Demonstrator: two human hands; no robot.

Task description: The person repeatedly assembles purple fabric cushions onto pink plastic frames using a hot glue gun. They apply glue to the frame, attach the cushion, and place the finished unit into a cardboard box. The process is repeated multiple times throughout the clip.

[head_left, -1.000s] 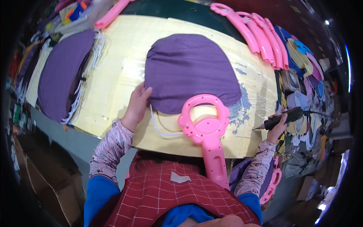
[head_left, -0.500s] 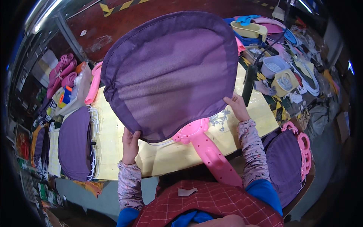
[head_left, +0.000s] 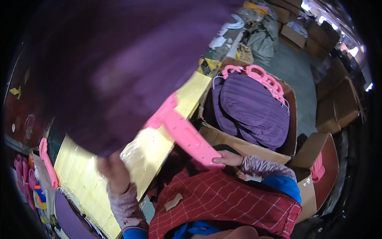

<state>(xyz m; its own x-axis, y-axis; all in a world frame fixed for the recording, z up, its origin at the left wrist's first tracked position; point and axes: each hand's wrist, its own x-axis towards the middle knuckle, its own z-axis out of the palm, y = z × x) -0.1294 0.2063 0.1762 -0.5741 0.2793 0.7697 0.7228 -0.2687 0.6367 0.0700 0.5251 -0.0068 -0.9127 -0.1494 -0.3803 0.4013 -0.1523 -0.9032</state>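
A large purple fabric panel [head_left: 131,59], blurred by motion, fills the upper left of the head view. My left hand [head_left: 114,172] has its fingers closed on the panel's lower edge and holds it up. Lower right of the panel, my right hand [head_left: 230,158] grips the near end of a long pink plastic piece [head_left: 187,135]. This piece slants up and left, and its far end goes out of sight behind the panel. It lies across the near edge of the yellow-topped table [head_left: 85,169].
Right of the table, an open cardboard box [head_left: 254,149] holds purple fabric pieces [head_left: 254,107] with pink plastic parts [head_left: 264,77]. Another carton [head_left: 330,159] stands beside it with pink pieces [head_left: 318,169] inside. More purple fabric [head_left: 71,215] with white cords lies at lower left.
The view has swung right toward the boxes. My right hand has let go of the panel and taken the pink piece's near end. The panel, still in my left hand, has come closer.
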